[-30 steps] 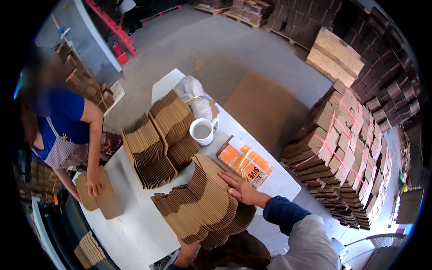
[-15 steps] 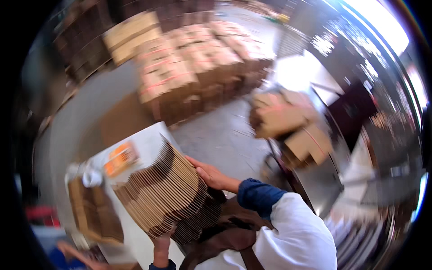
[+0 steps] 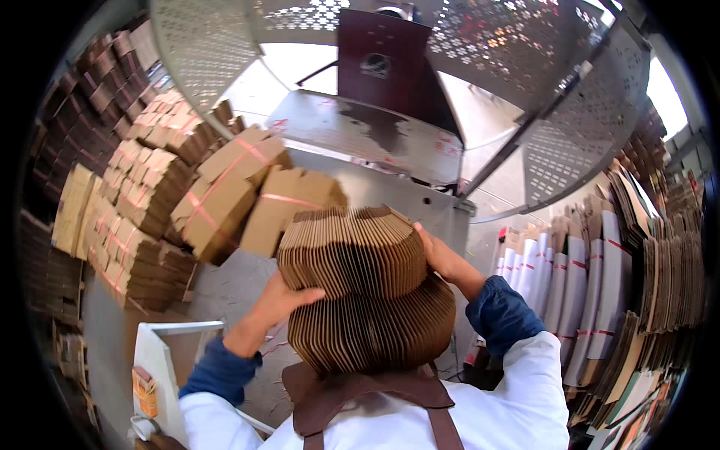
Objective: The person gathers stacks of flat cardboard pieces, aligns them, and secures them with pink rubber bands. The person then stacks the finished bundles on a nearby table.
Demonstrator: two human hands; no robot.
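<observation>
A thick stack of folded cardboard pieces (image 3: 360,259) is held upright in front of my chest, its many brown edges facing me. My left hand (image 3: 279,304) grips the stack's left side, with the thumb lying across the edges. On the opposite side, my right hand (image 3: 441,256) presses against the stack; its fingertips are partly hidden behind the cardboard. Just beyond the stack stands a metal machine table (image 3: 442,225).
Pink-strapped cardboard bundles (image 3: 217,202) lie at the left, beside the metal table. A dark red panel (image 3: 379,64) and perforated metal guards (image 3: 592,142) rise behind. Strapped white and brown sheets (image 3: 589,277) stand at right. A white table (image 3: 161,345) is at lower left.
I have turned right, away from the white table, to face the metal table. The cardboard stack has come along between both hands, and the white table now lies at the lower left.
</observation>
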